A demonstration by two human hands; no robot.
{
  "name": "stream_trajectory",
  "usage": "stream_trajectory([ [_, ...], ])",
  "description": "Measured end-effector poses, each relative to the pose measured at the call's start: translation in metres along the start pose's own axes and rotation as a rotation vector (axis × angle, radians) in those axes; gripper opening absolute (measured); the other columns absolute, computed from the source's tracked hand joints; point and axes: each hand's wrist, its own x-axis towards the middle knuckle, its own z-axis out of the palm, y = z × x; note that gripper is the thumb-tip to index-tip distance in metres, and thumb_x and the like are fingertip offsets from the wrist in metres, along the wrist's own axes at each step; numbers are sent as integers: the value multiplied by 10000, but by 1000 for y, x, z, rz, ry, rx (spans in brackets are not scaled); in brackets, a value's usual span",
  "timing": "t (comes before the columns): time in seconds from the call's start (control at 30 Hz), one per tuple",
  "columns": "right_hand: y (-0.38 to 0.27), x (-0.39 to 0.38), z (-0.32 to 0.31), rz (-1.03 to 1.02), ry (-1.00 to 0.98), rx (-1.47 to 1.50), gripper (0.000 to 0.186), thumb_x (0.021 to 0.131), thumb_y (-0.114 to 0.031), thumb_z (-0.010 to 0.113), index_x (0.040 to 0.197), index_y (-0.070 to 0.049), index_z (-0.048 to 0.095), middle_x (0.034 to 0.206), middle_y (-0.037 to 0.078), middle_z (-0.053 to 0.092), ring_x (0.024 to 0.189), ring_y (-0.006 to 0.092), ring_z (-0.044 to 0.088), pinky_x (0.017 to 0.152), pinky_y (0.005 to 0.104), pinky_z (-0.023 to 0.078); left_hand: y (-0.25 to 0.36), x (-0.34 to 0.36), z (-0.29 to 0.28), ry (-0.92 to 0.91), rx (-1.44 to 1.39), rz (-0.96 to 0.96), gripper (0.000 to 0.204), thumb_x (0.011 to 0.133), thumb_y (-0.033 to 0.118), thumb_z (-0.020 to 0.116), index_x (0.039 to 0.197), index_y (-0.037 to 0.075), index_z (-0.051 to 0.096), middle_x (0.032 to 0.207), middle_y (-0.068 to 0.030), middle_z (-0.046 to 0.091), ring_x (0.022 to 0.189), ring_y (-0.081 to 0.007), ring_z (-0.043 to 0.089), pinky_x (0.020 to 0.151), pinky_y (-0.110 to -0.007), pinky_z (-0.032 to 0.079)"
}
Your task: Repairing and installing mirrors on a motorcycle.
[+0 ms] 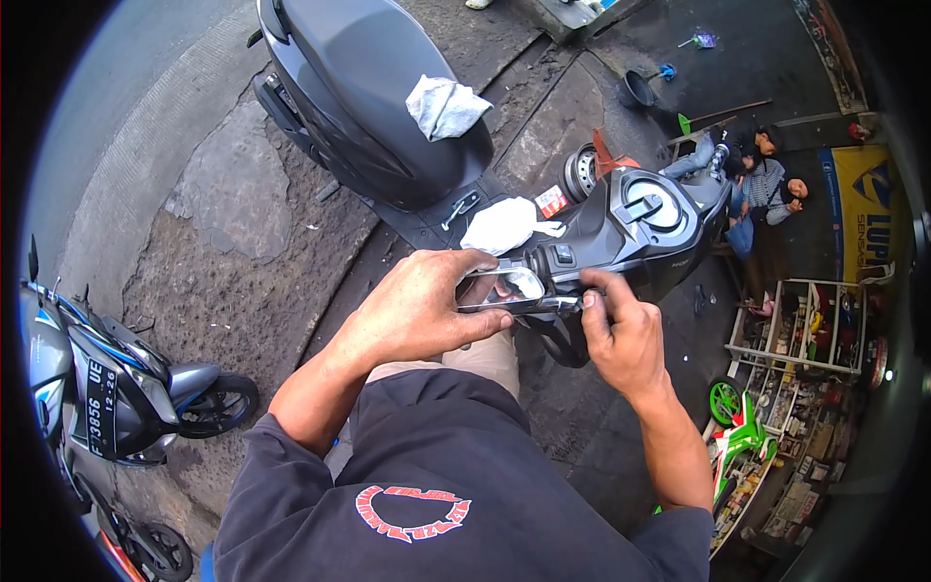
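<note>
Gripped in my left hand (417, 306) is a shiny rounded-rectangular piece (499, 288), seemingly a mirror, over the dark scooter's handlebar area. My right hand (621, 344) has curled fingers at that piece's right end; whatever they pinch is too small to make out. Just beyond are a white cloth bundle (495, 228) and the scooter's front body (621, 242), with a silver ring on top. A silver tool (461, 209) lies on the footboard. A white rag (446, 107) rests on the black seat (369, 87).
Motorcycles (116, 378) stand at the left. A wheel rim (580, 175), red-white box (550, 200) and dark bucket (637, 89) are near the scooter. Two people (766, 194) sit at right, by a yellow banner (858, 213), cluttered shelves (795, 330) and a green miniature bike (737, 436).
</note>
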Motion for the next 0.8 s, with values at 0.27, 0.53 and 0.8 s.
stream_trajectory([
  [0.27,1,-12,-9,300,-126,323,181,941,-128,573,1062,0,616,662,89,625,536,146,596,555,298,486,-19,-22,4,68,-119,-20,682,680,320,835,1195,-59,598,1043,-215,687,949,-303,685,874,-395,514],
  [0.53,13,5,-38,-462,-156,-235,420,716,-80,780,1115,-33,661,1066,107,638,901,275,627,759,377,528,-10,-29,10,93,-207,-113,665,668,326,852,1150,-70,620,1014,-213,697,974,-292,687,899,-373,505],
  [0.8,0,-6,-27,-258,-84,-409,234,805,-163,695,616,-54,610,635,89,590,611,294,604,565,413,476,-13,-27,16,127,-195,-67,632,693,300,845,1154,-61,608,942,-157,695,841,-228,680,795,-347,515],
])
